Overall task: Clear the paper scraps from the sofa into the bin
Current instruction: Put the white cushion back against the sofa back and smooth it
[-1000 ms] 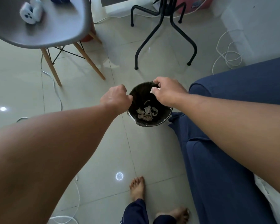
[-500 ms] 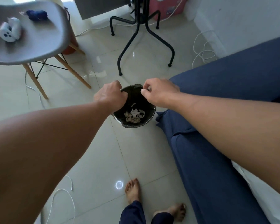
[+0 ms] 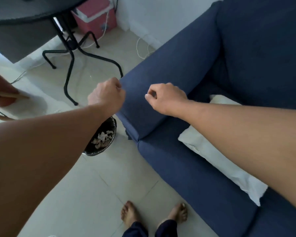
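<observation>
Scraps of white crumpled paper (image 3: 102, 139) lie at the bottom of the round bin with the black plastic liner (image 3: 109, 144), which stands on the pale glossy floor tiles (image 3: 101, 182) just beside the corner of the dark blue fabric sofa (image 3: 186, 165). Half a second ago both my hands were over the bin's mouth; now they are above the sofa's rounded armrest, and the bin is partly hidden under my left forearm. My left hand (image 3: 107, 96) is curled into a loose fist, and I cannot tell if something is inside it. My right hand (image 3: 166, 98) has thumb and fingers bent near each other, with nothing visible between them. A white soft cushion (image 3: 217, 161) lies on the seat. Behind stand the thin black metal table legs (image 3: 70, 62) and a pink box (image 3: 96, 17).
</observation>
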Demonstrator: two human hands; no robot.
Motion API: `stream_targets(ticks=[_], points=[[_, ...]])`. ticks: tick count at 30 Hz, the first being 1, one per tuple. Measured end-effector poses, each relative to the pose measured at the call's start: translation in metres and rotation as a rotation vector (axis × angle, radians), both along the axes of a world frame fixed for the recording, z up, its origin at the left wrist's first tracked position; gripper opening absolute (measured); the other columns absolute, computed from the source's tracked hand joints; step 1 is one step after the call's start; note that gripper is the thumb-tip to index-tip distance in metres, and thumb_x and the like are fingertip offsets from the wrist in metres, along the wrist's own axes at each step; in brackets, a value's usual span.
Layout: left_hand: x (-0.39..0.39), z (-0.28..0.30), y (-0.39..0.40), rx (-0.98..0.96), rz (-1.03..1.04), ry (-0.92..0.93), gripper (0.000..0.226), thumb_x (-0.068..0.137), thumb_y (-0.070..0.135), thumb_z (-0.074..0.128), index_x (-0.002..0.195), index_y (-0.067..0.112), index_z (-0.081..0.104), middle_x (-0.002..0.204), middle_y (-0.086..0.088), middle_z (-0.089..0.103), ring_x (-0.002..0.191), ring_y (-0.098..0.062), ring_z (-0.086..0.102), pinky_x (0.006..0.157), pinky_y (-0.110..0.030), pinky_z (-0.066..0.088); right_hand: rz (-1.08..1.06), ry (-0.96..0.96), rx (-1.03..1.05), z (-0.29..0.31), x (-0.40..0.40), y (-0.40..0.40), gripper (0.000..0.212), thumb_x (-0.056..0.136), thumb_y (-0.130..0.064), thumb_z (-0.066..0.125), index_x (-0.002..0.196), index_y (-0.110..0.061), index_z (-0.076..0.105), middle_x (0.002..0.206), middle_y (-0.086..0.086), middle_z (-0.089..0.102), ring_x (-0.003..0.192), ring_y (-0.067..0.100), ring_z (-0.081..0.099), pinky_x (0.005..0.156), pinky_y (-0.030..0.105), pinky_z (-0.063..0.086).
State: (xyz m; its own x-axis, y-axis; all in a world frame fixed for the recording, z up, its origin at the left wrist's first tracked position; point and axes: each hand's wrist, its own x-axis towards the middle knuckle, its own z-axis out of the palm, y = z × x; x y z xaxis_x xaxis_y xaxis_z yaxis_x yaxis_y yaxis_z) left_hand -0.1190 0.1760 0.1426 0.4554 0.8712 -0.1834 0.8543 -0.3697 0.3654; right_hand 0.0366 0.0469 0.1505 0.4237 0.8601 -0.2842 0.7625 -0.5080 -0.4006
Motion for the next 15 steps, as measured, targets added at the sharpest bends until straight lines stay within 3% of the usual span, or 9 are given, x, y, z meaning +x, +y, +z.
stream_targets(ticks=[5, 10, 15], points=[[0.084, 0.006, -0.057, 0.033, -0.231, -0.033, 0.029, 0.098, 0.033, 0.05, 0.125, 0.03, 0.061, 0.12, 0.0, 0.065, 0.104, -0.029, 0.061, 0.076, -0.036, 0.039, -0.177, -0.057, -0.022, -0.008, 0.063, -0.078, 0.026, 0.101, -0.053, 0.049, 0.103, -0.033, 0.066, 0.094, -0.011, 0.069, 0.087, 0.022, 0.064, 0.069, 0.034, 0.047], [0.154, -0.003, -0.113, 0.044, -0.436, -0.014, 0.028, 0.098, 0.033, 0.05, 0.123, 0.029, 0.061, 0.115, 0.005, 0.066, 0.092, -0.02, 0.056, 0.077, -0.036, 0.043, -0.339, -0.076, -0.04, -0.021, 0.125, -0.163, 0.027, 0.102, -0.05, 0.047, 0.105, -0.032, 0.066, 0.098, -0.009, 0.068, 0.095, 0.022, 0.064, 0.07, 0.034, 0.046], [0.214, -0.016, -0.167, 0.036, -0.535, 0.087, 0.033, 0.098, 0.036, 0.049, 0.129, 0.028, 0.059, 0.12, 0.002, 0.064, 0.102, -0.025, 0.061, 0.08, -0.04, 0.048, -0.469, -0.119, -0.108, -0.031, 0.169, -0.246, 0.044, 0.106, -0.049, 0.039, 0.144, -0.03, 0.052, 0.115, -0.006, 0.07, 0.111, 0.025, 0.062, 0.073, 0.036, 0.042]])
